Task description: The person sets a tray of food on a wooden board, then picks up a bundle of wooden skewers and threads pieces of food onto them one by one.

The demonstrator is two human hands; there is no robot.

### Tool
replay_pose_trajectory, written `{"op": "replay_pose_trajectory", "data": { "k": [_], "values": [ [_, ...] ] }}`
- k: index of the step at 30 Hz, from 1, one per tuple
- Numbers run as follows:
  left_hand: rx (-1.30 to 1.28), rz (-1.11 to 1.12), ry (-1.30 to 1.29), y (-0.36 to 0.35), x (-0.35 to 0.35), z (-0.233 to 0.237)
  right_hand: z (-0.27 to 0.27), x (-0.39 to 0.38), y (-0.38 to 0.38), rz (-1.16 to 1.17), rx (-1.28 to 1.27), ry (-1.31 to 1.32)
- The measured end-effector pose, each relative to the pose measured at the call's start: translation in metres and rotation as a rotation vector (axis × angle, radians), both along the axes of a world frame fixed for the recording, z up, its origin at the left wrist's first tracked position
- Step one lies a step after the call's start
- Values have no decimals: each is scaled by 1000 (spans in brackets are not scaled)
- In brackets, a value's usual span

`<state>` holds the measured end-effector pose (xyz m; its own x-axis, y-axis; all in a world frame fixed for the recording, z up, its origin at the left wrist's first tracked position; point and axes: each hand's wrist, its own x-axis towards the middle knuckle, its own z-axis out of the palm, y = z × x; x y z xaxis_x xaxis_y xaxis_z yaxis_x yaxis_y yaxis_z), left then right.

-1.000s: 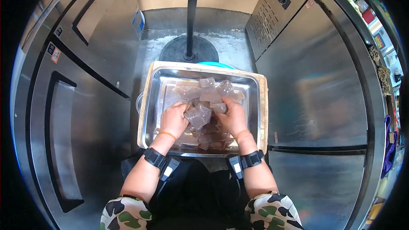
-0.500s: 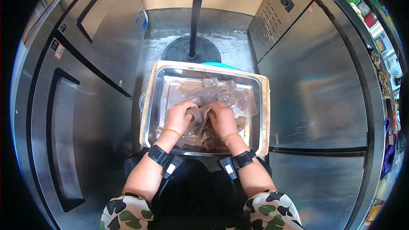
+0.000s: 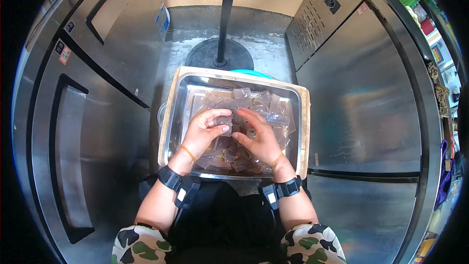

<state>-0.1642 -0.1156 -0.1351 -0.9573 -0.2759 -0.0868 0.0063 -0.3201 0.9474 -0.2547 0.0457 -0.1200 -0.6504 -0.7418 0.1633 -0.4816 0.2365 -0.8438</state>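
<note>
Preferably, we should press only lightly with our left hand (image 3: 198, 134), pinching the jelly piece (image 3: 223, 123), while our right hand (image 3: 264, 141) has its grip spread.

No lettering is legible. Left steel cabinet (image 3: 115, 151): an upper dark label (image 3: 70, 27), a lower dark label (image 3: 59, 47), a red-and-white sticker (image 3: 64, 55) and, near the far edge, a blue-and-white label (image 3: 161, 21). Right steel cabinet (image 3: 361, 102): a pale, red-marked sticker (image 3: 362, 8).
</note>
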Motion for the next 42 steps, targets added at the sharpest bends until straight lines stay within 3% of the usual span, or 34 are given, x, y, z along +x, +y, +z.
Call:
{"op": "replay_pose_trajectory", "data": {
  "k": [6,9,12,15,21,28,30,31,34,36,42],
  "values": [
    [-32,78,-17,7,-5,-17,-5,8,-10,36,-9,-398],
    [-85,85,-25,10,-6,-23,-20,13,-15,16,-233,-574],
    [-120,137,-40,16,-5,-21,-25,12,-15,8,-274,-647],
    [-289,119,-13,24,-1,-11,-21,4,-11,-52,-109,-524],
    [-180,-8,84,35,5,-1,-19,3,-9,-187,-167,-382],
    [117,-64,36,16,6,8,-18,-19,8,-392,-348,-593],
    [214,-38,24,11,10,8,-21,-31,14,-447,-410,-509],
    [252,-20,10,8,11,6,-22,-38,20,-420,-205,-366],
    [296,23,-33,6,11,4,4,-18,12,-141,-129,3],
    [283,29,-57,8,9,3,11,-3,4,65,-129,-148],
    [198,139,-114,9,7,-4,-17,-1,-1,-69,-135,-483]
  ]
}}
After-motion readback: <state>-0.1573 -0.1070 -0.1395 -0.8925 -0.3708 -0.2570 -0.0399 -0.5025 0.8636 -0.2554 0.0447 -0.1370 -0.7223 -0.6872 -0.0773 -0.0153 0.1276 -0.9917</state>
